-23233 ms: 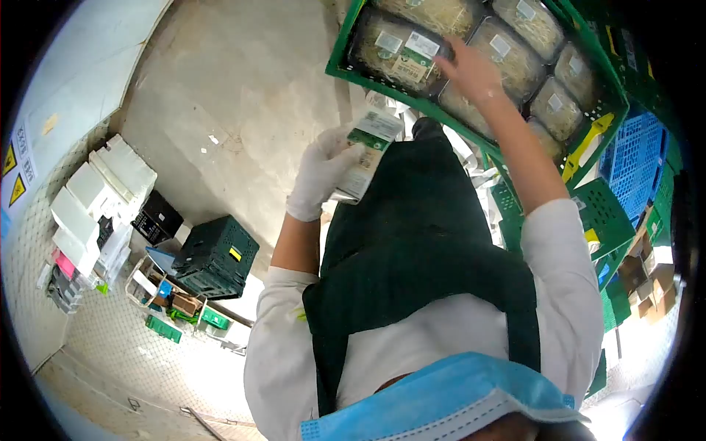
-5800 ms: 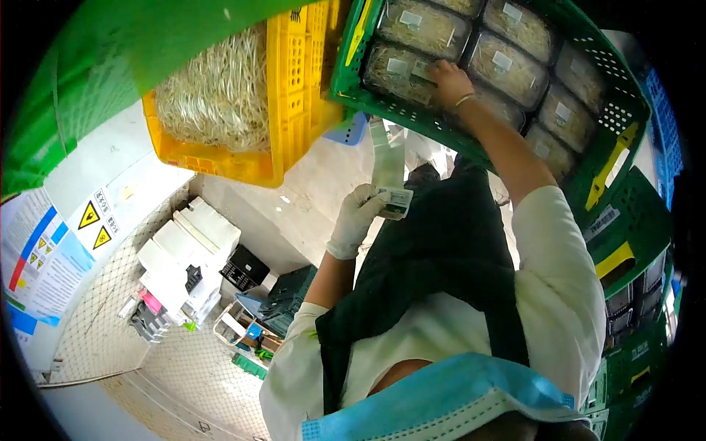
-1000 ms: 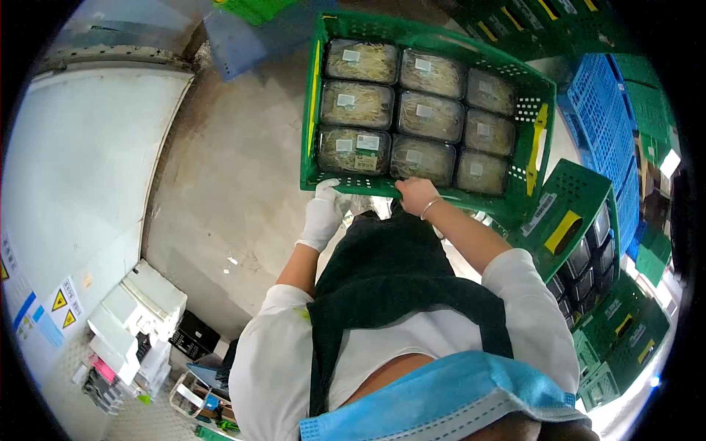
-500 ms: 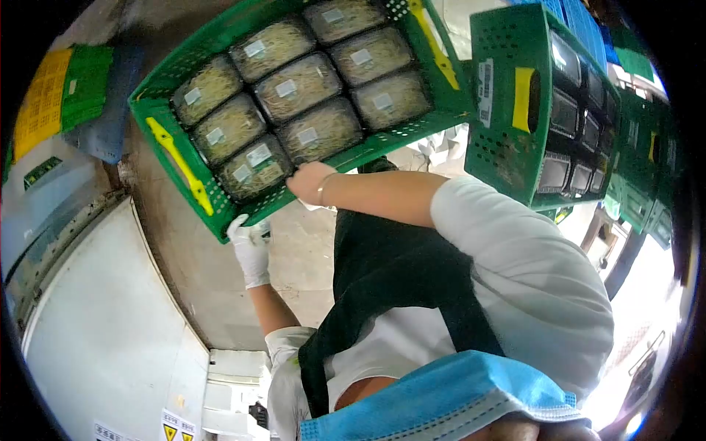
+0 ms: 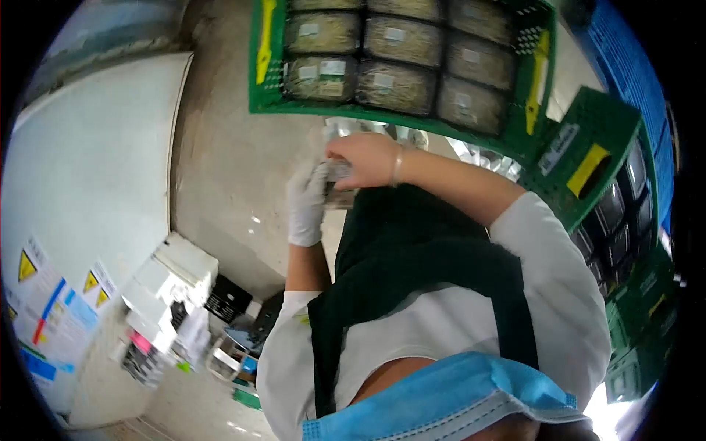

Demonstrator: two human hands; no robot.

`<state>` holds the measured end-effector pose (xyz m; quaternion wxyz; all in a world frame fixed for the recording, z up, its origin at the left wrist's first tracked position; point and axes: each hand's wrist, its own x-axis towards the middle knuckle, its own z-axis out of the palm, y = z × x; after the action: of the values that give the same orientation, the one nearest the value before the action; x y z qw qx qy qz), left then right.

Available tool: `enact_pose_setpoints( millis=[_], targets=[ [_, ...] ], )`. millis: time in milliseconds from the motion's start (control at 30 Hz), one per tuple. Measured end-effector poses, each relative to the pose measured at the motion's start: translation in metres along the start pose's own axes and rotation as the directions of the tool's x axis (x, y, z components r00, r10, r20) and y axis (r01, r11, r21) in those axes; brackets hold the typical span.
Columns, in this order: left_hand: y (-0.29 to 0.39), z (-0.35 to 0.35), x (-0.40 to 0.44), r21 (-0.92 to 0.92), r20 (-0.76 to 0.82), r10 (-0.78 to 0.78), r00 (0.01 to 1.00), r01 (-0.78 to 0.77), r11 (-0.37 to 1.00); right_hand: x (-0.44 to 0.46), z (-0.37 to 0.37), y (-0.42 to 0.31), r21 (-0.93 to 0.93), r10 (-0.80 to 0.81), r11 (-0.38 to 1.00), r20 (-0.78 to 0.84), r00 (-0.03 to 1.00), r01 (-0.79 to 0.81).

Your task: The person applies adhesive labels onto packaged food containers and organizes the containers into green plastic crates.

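Observation:
My left hand (image 5: 305,202), in a white glove, is closed around one side of a small blurred thing (image 5: 338,173) with pale and dark patches. Bare and wearing a wrist band, my right hand (image 5: 371,160) pinches the same thing from the other side; its kind is not clear. Both hands are in front of my dark apron (image 5: 412,235), just below a green crate (image 5: 382,117). Rows of black trays of pale, sprout-like food under clear film fill that crate. The lower left tray (image 5: 320,79) bears two labels; the others visible bear one each.
To the right, another green crate (image 5: 588,147) with a yellow handle holds dark trays, and blue crates (image 5: 632,73) stand behind it. A white panel (image 5: 103,154) with warning signs is at the left. White boxes (image 5: 173,268) and clutter sit below it.
My right hand has left the lower left tray and come together with my gloved left hand below the crate. The view has turned, and the crate now appears higher and farther right.

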<state>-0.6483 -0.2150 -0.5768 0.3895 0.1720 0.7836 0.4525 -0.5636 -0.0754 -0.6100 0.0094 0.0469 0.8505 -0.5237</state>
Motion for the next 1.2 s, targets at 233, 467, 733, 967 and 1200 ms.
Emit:
enact_pose_setpoints(
  millis=[233,467,733,967,1200],
  targets=[
    [-0.006,-0.023,0.024,-0.093,0.005,-0.187,0.982,0.186,0.978,0.024,0.007,-0.002,0.126,0.171,0.978,-0.022,0.985,-0.167],
    [-0.016,-0.056,0.081,-0.050,0.045,0.100,0.994,-0.098,0.994,0.072,0.009,0.015,0.611,0.387,0.692,0.136,0.912,-0.385],
    [0.030,-0.037,0.098,-0.201,0.223,-0.076,0.972,0.122,0.972,0.065,0.001,0.007,0.295,0.325,0.918,-0.170,0.930,-0.267],
    [0.048,-0.014,0.103,-0.066,0.394,-0.225,0.891,0.271,0.960,0.033,-0.074,0.030,0.182,0.502,0.864,-0.380,0.777,-0.470],
    [0.020,-0.046,0.118,-0.106,0.617,-0.242,0.749,0.384,0.917,0.040,-0.168,0.137,-0.283,0.483,0.730,-0.430,0.763,-0.622]
  ],
)
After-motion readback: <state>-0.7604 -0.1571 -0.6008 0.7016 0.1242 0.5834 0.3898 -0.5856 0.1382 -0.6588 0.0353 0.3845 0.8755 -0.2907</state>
